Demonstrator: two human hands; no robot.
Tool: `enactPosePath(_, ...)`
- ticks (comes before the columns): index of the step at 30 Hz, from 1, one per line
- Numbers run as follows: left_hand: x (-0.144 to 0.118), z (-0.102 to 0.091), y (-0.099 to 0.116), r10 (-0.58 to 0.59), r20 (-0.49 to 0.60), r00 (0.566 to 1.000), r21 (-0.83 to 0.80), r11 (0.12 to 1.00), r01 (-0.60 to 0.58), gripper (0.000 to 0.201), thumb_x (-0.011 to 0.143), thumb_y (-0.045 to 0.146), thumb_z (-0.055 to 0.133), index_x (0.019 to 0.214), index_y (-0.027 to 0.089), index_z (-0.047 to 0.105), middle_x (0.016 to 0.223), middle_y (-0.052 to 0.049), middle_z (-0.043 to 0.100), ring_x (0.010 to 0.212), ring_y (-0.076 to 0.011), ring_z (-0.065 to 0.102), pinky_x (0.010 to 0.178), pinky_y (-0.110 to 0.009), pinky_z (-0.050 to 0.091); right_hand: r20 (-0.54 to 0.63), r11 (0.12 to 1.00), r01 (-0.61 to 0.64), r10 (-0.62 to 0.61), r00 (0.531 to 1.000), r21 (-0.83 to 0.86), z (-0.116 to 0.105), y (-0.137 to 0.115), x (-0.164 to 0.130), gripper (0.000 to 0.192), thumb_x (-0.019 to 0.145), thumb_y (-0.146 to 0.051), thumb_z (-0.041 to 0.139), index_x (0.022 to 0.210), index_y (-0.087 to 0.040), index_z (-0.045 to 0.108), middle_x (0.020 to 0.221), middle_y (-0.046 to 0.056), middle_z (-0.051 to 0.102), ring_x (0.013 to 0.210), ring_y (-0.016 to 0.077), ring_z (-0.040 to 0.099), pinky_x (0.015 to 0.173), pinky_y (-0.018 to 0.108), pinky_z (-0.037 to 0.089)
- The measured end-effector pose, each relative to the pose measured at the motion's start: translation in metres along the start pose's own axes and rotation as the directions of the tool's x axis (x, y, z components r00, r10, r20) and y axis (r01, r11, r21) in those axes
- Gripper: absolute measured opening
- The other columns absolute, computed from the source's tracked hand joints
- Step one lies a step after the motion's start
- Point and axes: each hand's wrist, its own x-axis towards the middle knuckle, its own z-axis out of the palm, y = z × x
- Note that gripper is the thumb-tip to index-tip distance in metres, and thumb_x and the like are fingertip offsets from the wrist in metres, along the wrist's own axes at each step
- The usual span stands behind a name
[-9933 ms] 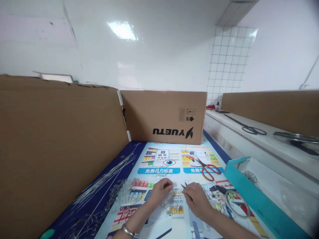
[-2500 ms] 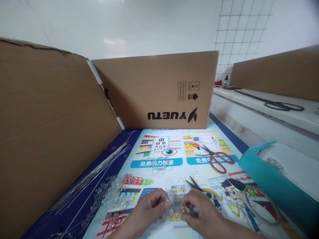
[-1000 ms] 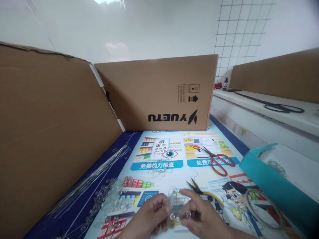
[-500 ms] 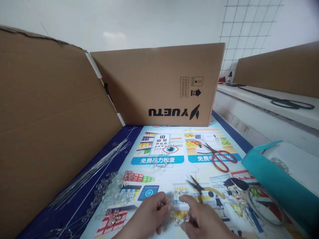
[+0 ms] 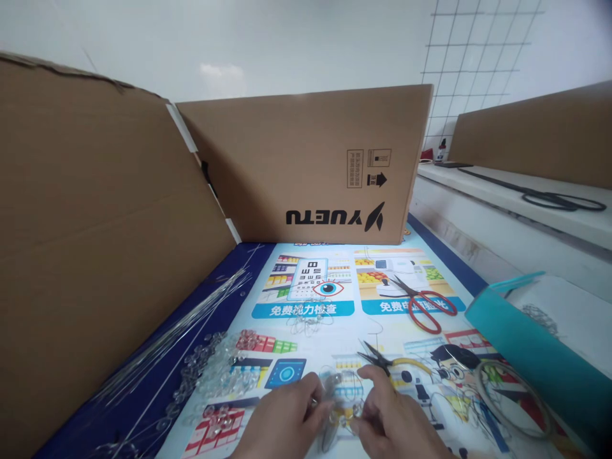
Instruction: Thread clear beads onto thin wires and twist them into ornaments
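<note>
Between my hands, low in the head view, is a strand of clear beads on thin wire, partly blurred. My left hand is closed in a pinch at the strand's left side; a greyish smear of motion lies by its fingertips. At the strand's right end my right hand pinches it, with the index finger raised and bent. Just beyond the right hand lie pliers with yellow handles, their jaws apart. Loose clear beads are heaped left of my left hand.
Red-handled scissors and a beaded wire piece lie farther back. Straight wires rest at the left, a wire coil and a teal box at the right. Cardboard panels stand behind and left.
Both hands have shifted slightly right, and the right index finger has moved up and right. A wire loop now shows between the hands. The tools and loose beads stay put.
</note>
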Motion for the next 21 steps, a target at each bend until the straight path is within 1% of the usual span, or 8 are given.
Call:
enactPosePath(3, -0.002, -0.001, 0.004, -0.004, -0.02, 1.0, 0.138, 0.99, 0.007, 0.019, 0.083, 0.037, 0.046, 0.082, 0.022, 0.058, 0.073, -0.004, 0.069, 0.066, -0.0228, 0.064, 0.053, -0.025, 0.032, -0.003, 1.0, 0.001, -0.001, 1.0, -0.01, -0.001, 0.0, 0.001, 0.048, 0.074, -0.022, 0.046, 0.12, -0.012, 0.036, 0.07, 0.001, 0.067, 0.064, 0.0194, 0.063, 0.053, 0.026, 0.033)
enactPosePath(5, -0.003, -0.003, 0.009, -0.014, -0.026, 1.0, 0.222, 0.975, 0.019, 0.02, 0.084, 0.036, 0.045, 0.083, 0.02, 0.058, 0.078, -0.007, 0.07, 0.07, -0.0255, 0.065, 0.054, -0.026, 0.033, 0.009, 0.999, -0.007, 0.008, 1.0, -0.04, -0.003, -0.001, 0.002, 0.048, 0.077, -0.024, 0.044, 0.122, -0.011, 0.036, 0.067, 0.002, 0.067, 0.062, 0.0206, 0.063, 0.052, 0.027, 0.031)
enactPosePath(7, -0.004, -0.006, 0.015, -0.031, -0.023, 0.999, 0.283, 0.958, 0.036, 0.021, 0.085, 0.034, 0.043, 0.085, 0.02, 0.058, 0.082, -0.009, 0.07, 0.073, -0.0277, 0.066, 0.056, -0.028, 0.036, 0.032, 0.993, -0.025, 0.029, 0.999, -0.113, -0.005, -0.003, 0.002, 0.054, 0.079, -0.026, 0.042, 0.129, -0.007, 0.032, 0.067, 0.004, 0.068, 0.063, 0.0232, 0.064, 0.05, 0.028, 0.029)
enactPosePath(9, -0.004, -0.008, 0.019, -0.042, -0.018, 0.999, 0.325, 0.945, 0.046, 0.022, 0.086, 0.035, 0.042, 0.086, 0.019, 0.059, 0.084, -0.01, 0.07, 0.076, -0.0289, 0.066, 0.058, -0.029, 0.039, 0.065, 0.977, -0.034, 0.049, 0.997, -0.21, -0.006, -0.005, 0.002, 0.062, 0.08, -0.028, 0.041, 0.135, -0.003, 0.024, 0.071, 0.008, 0.069, 0.065, 0.0258, 0.064, 0.048, 0.029, 0.028)
enactPosePath(11, -0.004, -0.008, 0.019, -0.038, -0.015, 0.999, 0.351, 0.935, 0.041, 0.024, 0.087, 0.036, 0.041, 0.087, 0.02, 0.059, 0.086, -0.011, 0.07, 0.077, -0.0287, 0.066, 0.06, -0.03, 0.041, 0.089, 0.959, -0.03, 0.057, 0.994, -0.282, -0.008, -0.006, 0.003, 0.067, 0.081, -0.027, 0.04, 0.138, 0.0, 0.019, 0.076, 0.012, 0.069, 0.066, 0.0274, 0.064, 0.047, 0.029, 0.027)
enactPosePath(12, -0.003, -0.007, 0.018, -0.028, -0.016, 0.999, 0.359, 0.933, 0.032, 0.025, 0.087, 0.037, 0.041, 0.088, 0.02, 0.059, 0.086, -0.011, 0.07, 0.077, -0.0284, 0.066, 0.061, -0.03, 0.041, 0.094, 0.954, -0.022, 0.053, 0.994, -0.298, -0.009, -0.007, 0.003, 0.067, 0.081, -0.027, 0.04, 0.138, 0.0, 0.018, 0.078, 0.013, 0.069, 0.067, 0.0275, 0.064, 0.047, 0.029, 0.028)
enactPosePath(17, 0.0, 0.0, 0.006, 0.025, -0.03, 0.999, 0.363, 0.932, -0.012, 0.031, 0.089, 0.041, 0.035, 0.087, 0.02, 0.058, 0.084, -0.01, 0.07, 0.075, -0.0289, 0.066, 0.06, -0.032, 0.044, 0.09, 0.946, -0.012, 0.043, 0.995, -0.324, -0.011, -0.006, 0.005, 0.066, 0.081, -0.029, 0.04, 0.138, -0.001, 0.024, 0.079, 0.015, 0.07, 0.069, 0.0287, 0.064, 0.049, 0.029, 0.035)
enactPosePath(21, -0.001, -0.003, 0.004, 0.03, -0.02, 0.999, 0.322, 0.947, -0.022, 0.028, 0.088, 0.038, 0.037, 0.086, 0.02, 0.058, 0.086, -0.01, 0.069, 0.077, -0.0308, 0.066, 0.061, -0.035, 0.045, 0.102, 0.947, -0.015, 0.05, 0.994, -0.321, -0.013, -0.007, 0.006, 0.067, 0.081, -0.03, 0.039, 0.139, 0.0, 0.022, 0.086, 0.016, 0.069, 0.077, 0.0323, 0.064, 0.056, 0.033, 0.04)
